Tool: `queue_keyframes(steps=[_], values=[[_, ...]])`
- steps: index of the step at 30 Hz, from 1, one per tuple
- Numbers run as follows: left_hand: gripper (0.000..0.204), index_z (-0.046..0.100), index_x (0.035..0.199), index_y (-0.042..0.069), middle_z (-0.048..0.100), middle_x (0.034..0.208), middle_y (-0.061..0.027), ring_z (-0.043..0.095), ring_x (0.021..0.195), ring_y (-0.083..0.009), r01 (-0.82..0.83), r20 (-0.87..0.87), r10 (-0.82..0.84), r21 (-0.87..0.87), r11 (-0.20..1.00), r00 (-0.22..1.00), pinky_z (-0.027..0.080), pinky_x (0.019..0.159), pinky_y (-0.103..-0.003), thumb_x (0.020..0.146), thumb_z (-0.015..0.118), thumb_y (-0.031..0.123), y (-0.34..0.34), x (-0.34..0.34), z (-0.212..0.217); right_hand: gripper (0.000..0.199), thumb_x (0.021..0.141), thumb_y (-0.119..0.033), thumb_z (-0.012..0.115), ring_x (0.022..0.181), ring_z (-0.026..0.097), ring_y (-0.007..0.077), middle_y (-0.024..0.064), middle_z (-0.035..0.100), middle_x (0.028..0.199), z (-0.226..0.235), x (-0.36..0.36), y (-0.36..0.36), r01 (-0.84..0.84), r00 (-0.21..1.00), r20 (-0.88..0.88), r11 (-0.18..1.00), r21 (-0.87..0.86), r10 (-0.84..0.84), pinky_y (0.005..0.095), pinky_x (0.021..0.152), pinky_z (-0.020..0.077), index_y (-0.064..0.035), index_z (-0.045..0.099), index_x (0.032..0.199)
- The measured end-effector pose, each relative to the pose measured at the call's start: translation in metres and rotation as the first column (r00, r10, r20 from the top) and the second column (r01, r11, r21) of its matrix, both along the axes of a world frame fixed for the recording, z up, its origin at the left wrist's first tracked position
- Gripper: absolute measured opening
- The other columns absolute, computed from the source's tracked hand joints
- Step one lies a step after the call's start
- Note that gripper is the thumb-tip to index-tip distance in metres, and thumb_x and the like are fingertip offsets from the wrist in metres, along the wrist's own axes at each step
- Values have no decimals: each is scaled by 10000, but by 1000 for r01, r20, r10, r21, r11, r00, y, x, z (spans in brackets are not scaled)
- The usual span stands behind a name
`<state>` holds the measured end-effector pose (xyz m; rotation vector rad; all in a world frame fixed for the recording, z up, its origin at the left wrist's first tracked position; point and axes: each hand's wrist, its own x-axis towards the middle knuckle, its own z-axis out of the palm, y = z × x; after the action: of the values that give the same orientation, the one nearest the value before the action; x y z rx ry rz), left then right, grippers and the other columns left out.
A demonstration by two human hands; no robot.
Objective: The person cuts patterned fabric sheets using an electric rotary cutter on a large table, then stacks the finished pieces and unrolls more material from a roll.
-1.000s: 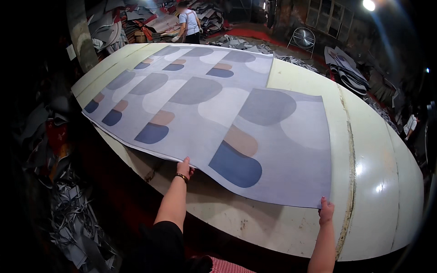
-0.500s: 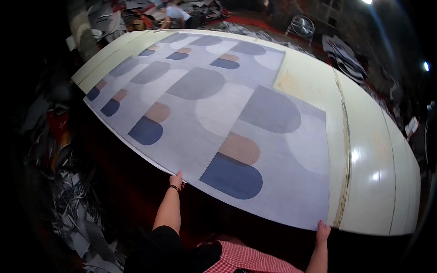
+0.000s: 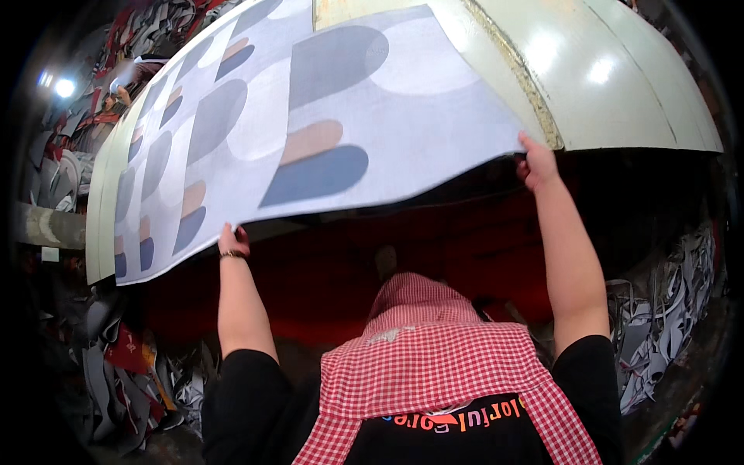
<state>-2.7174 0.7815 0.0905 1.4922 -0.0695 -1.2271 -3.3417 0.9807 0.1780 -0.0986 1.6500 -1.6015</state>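
Observation:
A large patterned sheet (image 3: pixel 434 136), pale grey with rounded blue, brown, grey and white shapes, covers much of a pale green table (image 3: pixel 604 93). Its near edge is gripped in both my hands. Toward the left, the fingers of my left hand (image 3: pixel 235 242) close on this edge, with a dark bracelet at the wrist. My right hand (image 3: pixel 538 164) pinches the right near corner beside a worn seam (image 3: pixel 535 101) in the tabletop. Between my hands the edge bows in a wave, and darkness shows beneath it. The fingers under the sheet are partly hidden.
Another person (image 3: pixel 128 76) is at the far left edge of the table. Heaps of cut scraps (image 3: pixel 666 318) lie at the right, with more scraps (image 3: pixel 116 372) at the lower left. A pale pipe-like post (image 3: pixel 50 226) stands out at the left.
My view has swung down and to the right. Both hands keep hold of the sheet's near edge, which now bows in a wave between them where it lay straighter before.

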Motion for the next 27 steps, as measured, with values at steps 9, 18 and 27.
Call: queue_keyframes(steps=[9, 18, 27], values=[[156, 504, 921, 73, 534, 707, -60, 517, 547, -174, 297, 27, -299, 49, 954, 954, 463, 459, -264, 886, 494, 224, 10, -4, 30, 161, 796, -242, 633, 469, 364, 103, -7, 478, 650, -46, 10, 22, 187, 957, 251, 968, -168, -142, 228, 393, 249, -129, 528, 842], [596, 502, 1154, 3, 535, 1119, -235, 511, 1067, -337, 820, 809, -585, 372, 434, -58, 425, 891, -388, 763, 593, 443, 8, 40, 71, 93, 779, -143, 440, 609, 501, 163, 23, 537, 702, -167, 258, 37, -179, 908, 417, 921, 346, 20, 286, 472, 354, -131, 531, 766], [305, 569, 960, 35, 572, 1021, -146, 531, 948, -325, 962, 845, -490, 270, 44, -215, 433, 828, -411, 715, 617, 211, 142, 288, 26, 332, 855, -190, 497, 1008, 523, 328, 204, 525, 1108, -138, 729, -131, -787, 535, 534, 616, 33, 654, 431, 860, 451, 7, 456, 1119]])
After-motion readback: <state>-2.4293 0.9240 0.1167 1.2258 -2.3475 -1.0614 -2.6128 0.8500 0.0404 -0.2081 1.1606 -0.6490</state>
